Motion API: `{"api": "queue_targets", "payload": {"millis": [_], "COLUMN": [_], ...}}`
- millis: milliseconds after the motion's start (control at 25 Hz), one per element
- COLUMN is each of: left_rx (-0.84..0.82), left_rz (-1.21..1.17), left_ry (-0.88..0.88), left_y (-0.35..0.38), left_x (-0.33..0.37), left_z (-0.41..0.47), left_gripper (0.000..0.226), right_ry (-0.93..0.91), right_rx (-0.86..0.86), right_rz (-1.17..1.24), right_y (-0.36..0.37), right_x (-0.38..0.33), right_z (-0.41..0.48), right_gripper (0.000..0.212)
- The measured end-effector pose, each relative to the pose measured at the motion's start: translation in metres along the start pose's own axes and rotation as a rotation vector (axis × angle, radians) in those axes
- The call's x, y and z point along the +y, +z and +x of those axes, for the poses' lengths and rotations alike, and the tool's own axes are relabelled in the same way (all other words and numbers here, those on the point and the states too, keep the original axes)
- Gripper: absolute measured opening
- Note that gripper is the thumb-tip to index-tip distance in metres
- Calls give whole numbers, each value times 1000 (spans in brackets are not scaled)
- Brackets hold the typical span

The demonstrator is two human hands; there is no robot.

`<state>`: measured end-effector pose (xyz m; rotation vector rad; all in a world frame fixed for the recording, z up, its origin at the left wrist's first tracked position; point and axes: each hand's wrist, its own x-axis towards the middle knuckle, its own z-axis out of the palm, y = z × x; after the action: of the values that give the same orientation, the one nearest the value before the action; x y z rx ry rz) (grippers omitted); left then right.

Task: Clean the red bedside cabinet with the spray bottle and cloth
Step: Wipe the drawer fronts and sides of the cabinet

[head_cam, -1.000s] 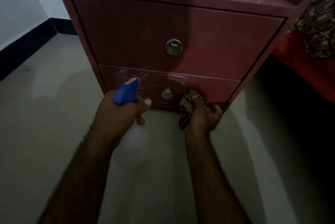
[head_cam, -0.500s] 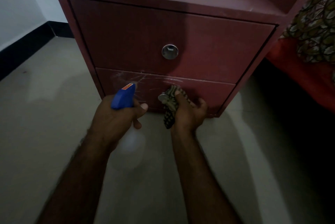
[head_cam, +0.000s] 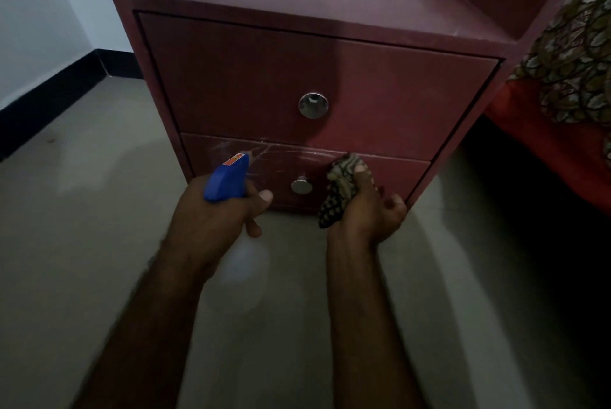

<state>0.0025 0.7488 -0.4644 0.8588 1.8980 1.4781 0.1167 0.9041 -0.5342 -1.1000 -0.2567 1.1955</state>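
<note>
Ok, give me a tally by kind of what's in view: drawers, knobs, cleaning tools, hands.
Drawers: 2, upper drawer and lower drawer
Knobs: 2, upper knob and lower knob
Spray bottle: 1
Cloth: 1
Hands: 2, left hand gripping the bottle, right hand gripping the cloth
Total: 8

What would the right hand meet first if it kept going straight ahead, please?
Probably the lower drawer front, right of its knob; the cloth in the right hand looks close against it, depth unclear.

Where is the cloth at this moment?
In the head view, the right hand holds the cloth against the lower drawer, right of its knob.
</note>
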Motion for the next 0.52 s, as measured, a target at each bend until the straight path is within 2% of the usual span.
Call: {"api": "queue_targets", "payload": {"millis": [80,280,440,520], "left_rx": [-9,9,-15,-13], "left_rz": [-3,0,-4,-4], "left_ry": [0,-12,0,9], "left_y": [-2,-1,-1,-5], "left_x": [2,3,6,7], "left_z": [-1,0,-5,-5], "left_gripper": [15,16,16,16], "right_ry": [-22,1,-71,-82], "right_rx": [26,-71,56,63], "right_rz": [15,-63,45,43], "right_y": [-2,3,-4,-4], "right_x": [-8,-2,-22,-25], "right_z": [8,-11,17,20], "right_gripper": [57,57,58,63]}}
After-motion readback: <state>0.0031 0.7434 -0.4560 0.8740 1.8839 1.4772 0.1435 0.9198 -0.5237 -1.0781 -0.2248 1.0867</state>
